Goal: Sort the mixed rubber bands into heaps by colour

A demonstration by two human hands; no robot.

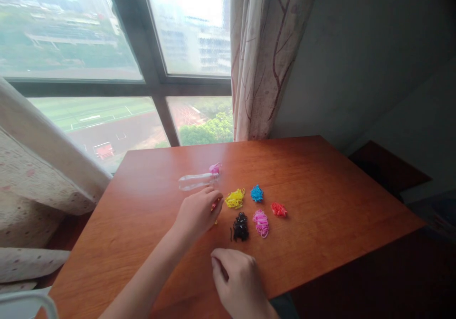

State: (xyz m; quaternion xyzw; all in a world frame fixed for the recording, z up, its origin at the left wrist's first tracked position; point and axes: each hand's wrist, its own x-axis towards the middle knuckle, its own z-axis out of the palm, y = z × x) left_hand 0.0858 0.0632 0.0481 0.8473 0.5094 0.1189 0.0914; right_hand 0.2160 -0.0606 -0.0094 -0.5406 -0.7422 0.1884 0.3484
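Note:
My left hand (pixel 201 210) reaches over the table with its fingers curled down. A few red and yellow rubber bands (pixel 215 221) show at its fingertips, mostly hidden by the hand, and I cannot make out what the fingers grip. My right hand (pixel 238 278) rests near the front edge, fingers bent in and thumb against the index finger, nothing visible in it. Beyond it lies a pile of black rubber bands (pixel 241 227), beside a pink pile (pixel 261 223). Right of my left hand is a yellow pile (pixel 235 199), then a blue pile (pixel 257 193) and a red pile (pixel 279 210).
Behind my left hand lies a clear plastic bag-like wrapper (pixel 195 181) with a pink piece (pixel 214 168) at its end. The brown wooden table (pixel 338 205) stands against a window with curtains (pixel 254 72). A white curved rail (pixel 39 296) shows at the lower left.

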